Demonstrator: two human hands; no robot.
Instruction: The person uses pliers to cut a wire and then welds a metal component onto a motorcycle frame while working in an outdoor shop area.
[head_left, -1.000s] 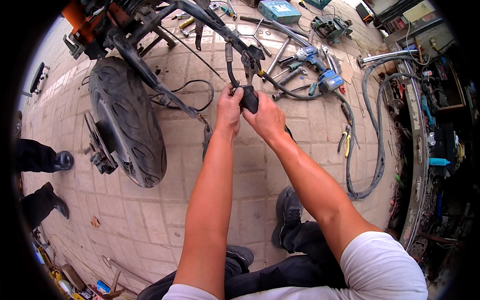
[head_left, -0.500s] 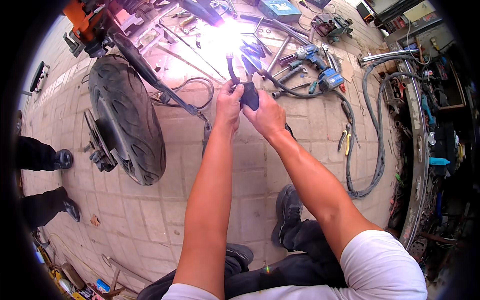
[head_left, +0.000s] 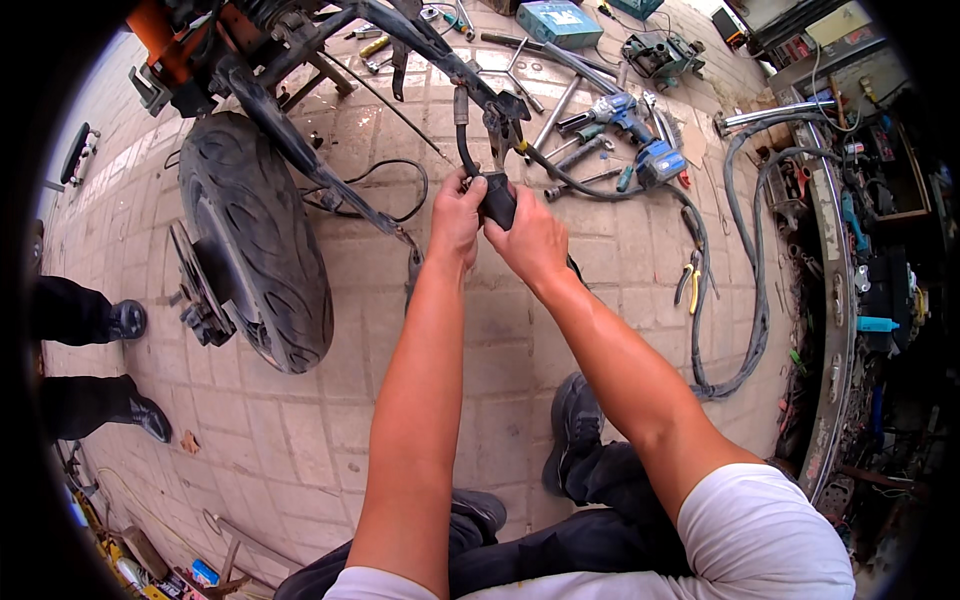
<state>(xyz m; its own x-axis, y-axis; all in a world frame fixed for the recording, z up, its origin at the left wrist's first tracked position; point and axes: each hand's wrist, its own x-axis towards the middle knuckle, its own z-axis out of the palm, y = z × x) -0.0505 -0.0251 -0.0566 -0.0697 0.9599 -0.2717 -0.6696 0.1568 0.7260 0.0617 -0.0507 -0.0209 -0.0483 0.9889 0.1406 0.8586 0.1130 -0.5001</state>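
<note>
Both my hands are closed on a welding torch (head_left: 498, 203) with a black handle. Its bent neck rises past my left thumb to a metal nozzle, just under a dark, scuffed metal frame (head_left: 430, 42). My left hand (head_left: 458, 215) grips the torch where neck meets handle. On its right side, my right hand (head_left: 533, 235) wraps the handle; the fingers underneath are partly hidden. Just beyond my hands, a clamp (head_left: 503, 132) with a dark cable and a yellow band sits at the frame's end. No arc glows at the nozzle.
A black tyre (head_left: 258, 245) stands at the left, near another person's shoes (head_left: 128, 318). Sockets, wrenches and a blue cordless impact wrench (head_left: 625, 115) lie far right. Yellow-handled pliers (head_left: 690, 282) and a thick looping cable (head_left: 760, 300) lie on the paving. Tool-filled shelving lines the right edge.
The bright white welding arc at the nozzle has gone out, and the frame behind it now shows plainly. My hands keep nearly the same place and grip.
</note>
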